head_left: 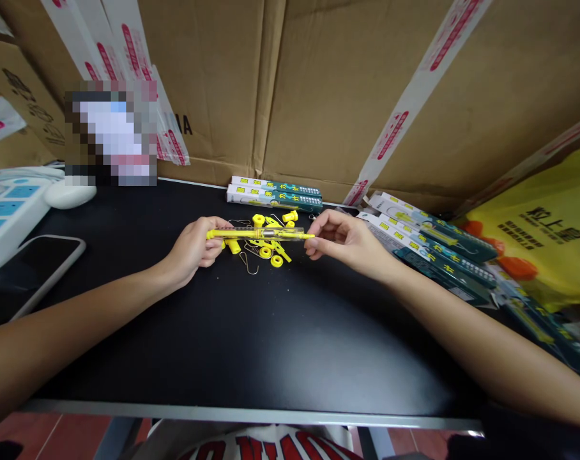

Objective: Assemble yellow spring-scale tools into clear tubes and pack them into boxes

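Observation:
A clear-tubed spring scale [251, 234] with yellow inner parts is held level above the table, between both hands. My left hand [197, 246] is closed round its yellow left end. At the other end, the thumb and forefinger of my right hand [338, 237] pinch the tip of the yellow rod that sticks out of the tube. Beneath and behind the tube lie loose yellow parts, among them a yellow ring [276, 260], a yellow cap [290, 217] and a bent metal hook [248, 263]. The tube covers some of this pile.
Printed boxes [273, 197] lie behind the pile, and several more boxes [428, 246] lean at the right beside a yellow bag [539, 223]. A phone [31, 275] and a power strip [12, 204] are at the left. Large cardboard [319, 96] walls off the back.

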`<state>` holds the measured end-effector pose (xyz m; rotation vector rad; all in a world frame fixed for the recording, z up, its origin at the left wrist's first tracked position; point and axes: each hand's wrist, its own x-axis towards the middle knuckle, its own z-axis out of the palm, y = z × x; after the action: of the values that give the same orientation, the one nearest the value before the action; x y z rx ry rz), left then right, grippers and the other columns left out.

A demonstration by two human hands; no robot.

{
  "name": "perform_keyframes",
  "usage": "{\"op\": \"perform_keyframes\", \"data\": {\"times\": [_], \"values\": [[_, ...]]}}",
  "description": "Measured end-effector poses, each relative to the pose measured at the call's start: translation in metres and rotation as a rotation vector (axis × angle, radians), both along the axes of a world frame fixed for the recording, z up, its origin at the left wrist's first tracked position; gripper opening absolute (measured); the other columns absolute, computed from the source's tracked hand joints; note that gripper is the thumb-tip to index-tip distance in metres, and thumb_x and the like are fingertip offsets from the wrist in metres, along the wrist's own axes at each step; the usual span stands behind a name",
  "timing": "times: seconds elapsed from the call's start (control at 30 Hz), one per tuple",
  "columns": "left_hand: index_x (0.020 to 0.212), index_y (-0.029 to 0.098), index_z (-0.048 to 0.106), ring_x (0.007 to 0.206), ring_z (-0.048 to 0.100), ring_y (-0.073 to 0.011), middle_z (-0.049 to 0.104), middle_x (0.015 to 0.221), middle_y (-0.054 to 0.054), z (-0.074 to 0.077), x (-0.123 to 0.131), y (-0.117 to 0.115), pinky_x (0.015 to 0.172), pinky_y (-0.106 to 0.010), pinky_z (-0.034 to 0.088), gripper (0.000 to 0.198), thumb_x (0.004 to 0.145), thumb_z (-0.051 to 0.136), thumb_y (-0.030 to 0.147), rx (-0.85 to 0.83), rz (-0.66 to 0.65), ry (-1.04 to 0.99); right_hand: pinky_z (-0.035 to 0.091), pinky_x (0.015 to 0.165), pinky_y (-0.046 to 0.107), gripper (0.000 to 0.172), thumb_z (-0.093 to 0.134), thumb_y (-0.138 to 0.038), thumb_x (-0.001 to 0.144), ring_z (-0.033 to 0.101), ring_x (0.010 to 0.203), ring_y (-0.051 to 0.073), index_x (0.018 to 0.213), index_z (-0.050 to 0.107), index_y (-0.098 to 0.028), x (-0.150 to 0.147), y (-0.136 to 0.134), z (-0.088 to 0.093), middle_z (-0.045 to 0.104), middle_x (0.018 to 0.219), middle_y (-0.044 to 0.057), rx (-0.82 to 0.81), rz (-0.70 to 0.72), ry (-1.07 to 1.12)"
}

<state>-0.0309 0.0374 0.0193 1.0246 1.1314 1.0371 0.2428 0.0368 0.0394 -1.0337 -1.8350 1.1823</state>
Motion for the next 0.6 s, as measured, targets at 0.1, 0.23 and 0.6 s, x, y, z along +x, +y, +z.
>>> {"op": "perform_keyframes", "data": {"times": [0.1, 0.23, 0.6], "values": [[0.082, 0.016, 0.055, 0.034, 0.015, -0.0035, 0.027, 0.051, 0.009, -0.0003, 0.0003, -0.0001, 0.033, -0.014, 0.012, 0.015, 0.076, 0.04, 0.015, 0.004, -0.006, 0.012, 0.058, 0.06, 0.026, 0.03, 0.075, -0.04, 0.075, 0.064, 0.064, 0.011, 0.082, 0.055, -0.018, -0.001, -0.0009, -0.0008, 0.064, 0.072, 0.0, 0.01, -0.001, -0.007], [0.081, 0.015, 0.055, 0.035, 0.016, -0.003, 0.027, 0.052, 0.008, -0.0008, -0.0002, -0.0007, 0.033, -0.014, 0.012, 0.016, 0.078, 0.039, 0.016, 0.019, -0.015, 0.035, 0.057, 0.059, 0.026, 0.031, 0.076, -0.04, 0.074, 0.063, 0.062, 0.011, 0.081, 0.056, -0.018, -0.0034, -0.0028, -0.0009, 0.064, 0.071, 0.0, 0.004, -0.007, 0.012], [0.08, 0.016, 0.056, 0.037, 0.017, -0.0019, 0.025, 0.054, 0.008, -0.0016, 0.0007, -0.0014, 0.035, -0.014, 0.011, 0.014, 0.083, 0.043, 0.021, 0.041, -0.03, 0.057, 0.058, 0.058, 0.026, 0.029, 0.076, -0.039, 0.075, 0.063, 0.059, 0.011, 0.082, 0.057, -0.018, -0.0063, -0.0042, -0.0024, 0.064, 0.067, -0.001, -0.009, -0.012, 0.046]]}}
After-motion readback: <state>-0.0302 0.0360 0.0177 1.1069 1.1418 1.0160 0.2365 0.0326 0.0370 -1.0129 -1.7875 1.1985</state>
